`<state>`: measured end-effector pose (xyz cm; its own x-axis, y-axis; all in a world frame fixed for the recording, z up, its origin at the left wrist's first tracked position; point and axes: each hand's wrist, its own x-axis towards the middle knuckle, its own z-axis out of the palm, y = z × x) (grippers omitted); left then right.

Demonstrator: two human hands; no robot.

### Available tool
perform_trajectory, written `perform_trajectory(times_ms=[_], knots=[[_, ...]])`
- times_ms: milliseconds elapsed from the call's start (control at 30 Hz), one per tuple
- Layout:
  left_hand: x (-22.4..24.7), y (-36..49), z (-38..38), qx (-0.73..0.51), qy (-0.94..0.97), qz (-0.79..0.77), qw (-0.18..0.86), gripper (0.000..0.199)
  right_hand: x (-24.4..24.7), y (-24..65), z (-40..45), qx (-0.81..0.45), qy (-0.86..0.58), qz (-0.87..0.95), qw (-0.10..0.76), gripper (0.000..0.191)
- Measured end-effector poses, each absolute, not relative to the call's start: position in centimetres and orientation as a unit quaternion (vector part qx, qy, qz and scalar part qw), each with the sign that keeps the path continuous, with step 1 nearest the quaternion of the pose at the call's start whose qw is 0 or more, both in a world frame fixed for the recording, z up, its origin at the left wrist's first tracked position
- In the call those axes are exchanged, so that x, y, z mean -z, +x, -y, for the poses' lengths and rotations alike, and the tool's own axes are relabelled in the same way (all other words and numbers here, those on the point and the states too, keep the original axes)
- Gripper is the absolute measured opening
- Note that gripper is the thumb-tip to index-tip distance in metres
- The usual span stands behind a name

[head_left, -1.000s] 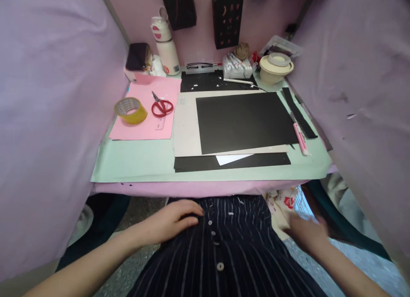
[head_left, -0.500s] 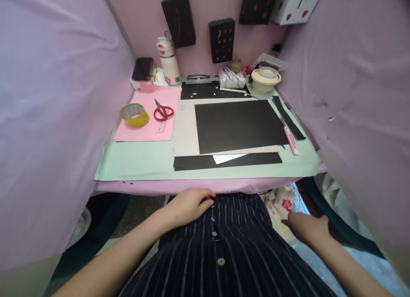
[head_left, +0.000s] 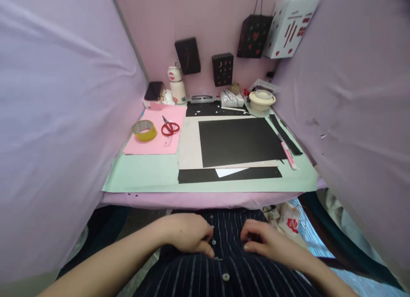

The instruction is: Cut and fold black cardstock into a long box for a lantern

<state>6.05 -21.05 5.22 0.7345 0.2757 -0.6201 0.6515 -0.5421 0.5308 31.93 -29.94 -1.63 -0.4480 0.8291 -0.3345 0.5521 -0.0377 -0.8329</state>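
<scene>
Both my hands are over the dark striped button-up garment [head_left: 227, 263] at my lap, below the table edge. My left hand [head_left: 188, 233] lies beside the row of buttons, loosely curled, its thumb apart from the bent fingers. To the right, my right hand [head_left: 265, 241] hovers at or touches the cloth, fingers bent and thumb apart; nothing shows in it. On the table, a black sheet [head_left: 240, 142] rests on a pale grey board [head_left: 189, 147]. A pink utility knife [head_left: 288, 155] lies at its right edge, blade extended.
Red-handled scissors [head_left: 169, 128] and yellow tape [head_left: 144, 131] lie on pink paper [head_left: 153, 148] at left. Black strips [head_left: 198, 175] lie in front of the board. A bottle [head_left: 177, 85], marker pack [head_left: 231, 99] and lidded bowl [head_left: 262, 101] stand behind. Purple cloth [head_left: 64, 117] hangs at both sides.
My right hand has moved inward from the far right to my lap. My left hand has shifted slightly and its fingers are more bent. The view has tilted up a little.
</scene>
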Motion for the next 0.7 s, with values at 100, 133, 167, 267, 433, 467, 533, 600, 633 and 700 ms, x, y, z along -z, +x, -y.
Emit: perform_trajectory(times_ms=[100, 133, 167, 267, 433, 467, 533, 600, 633, 700], knots=[[-4.0, 6.3, 21.0, 0.148, 0.843, -0.290, 0.428, 0.017, 1.8, 29.6, 29.2, -0.507, -0.489, 0.684, 0.192, 0.012], [-3.6, 6.4, 21.0, 0.113, 0.843, -0.314, 0.422, 0.018, 1.8, 29.2, 28.8, -0.501, -0.500, 0.672, 0.220, 0.013], [-3.3, 6.4, 21.1, 0.096, 0.842, -0.327, 0.417, 0.019, 1.6, 29.1, 28.3, -0.497, -0.512, 0.657, 0.242, 0.013], [-3.1, 6.0, 21.0, 0.159, 0.843, -0.281, 0.429, 0.012, 0.4, 30.3, 26.8, -0.490, -0.531, 0.643, 0.254, 0.013], [-5.5, 5.5, 17.0, 0.027, 0.855, -0.348, 0.383, 0.012, -1.2, 34.1, 23.4, -0.354, -0.549, 0.694, 0.302, 0.013], [-5.9, 5.6, 15.8, -0.044, 0.848, -0.383, 0.365, 0.013, -1.1, 34.6, 22.5, -0.306, -0.555, 0.704, 0.319, 0.015], [-6.2, 5.9, 13.3, -0.158, 0.821, -0.434, 0.336, 0.015, -0.6, 34.8, 20.3, -0.212, -0.561, 0.726, 0.336, 0.021], [-5.9, 6.2, 11.1, -0.238, 0.796, -0.460, 0.312, 0.016, 0.2, 34.4, 18.0, -0.135, -0.559, 0.749, 0.329, 0.034], [-5.5, 6.2, 10.1, -0.268, 0.787, -0.465, 0.303, 0.016, 0.6, 34.1, 16.9, -0.104, -0.558, 0.760, 0.316, 0.043], [-4.7, 6.0, 8.3, -0.313, 0.775, -0.466, 0.290, 0.016, 1.4, 33.3, 14.8, -0.059, -0.565, 0.776, 0.275, 0.065]])
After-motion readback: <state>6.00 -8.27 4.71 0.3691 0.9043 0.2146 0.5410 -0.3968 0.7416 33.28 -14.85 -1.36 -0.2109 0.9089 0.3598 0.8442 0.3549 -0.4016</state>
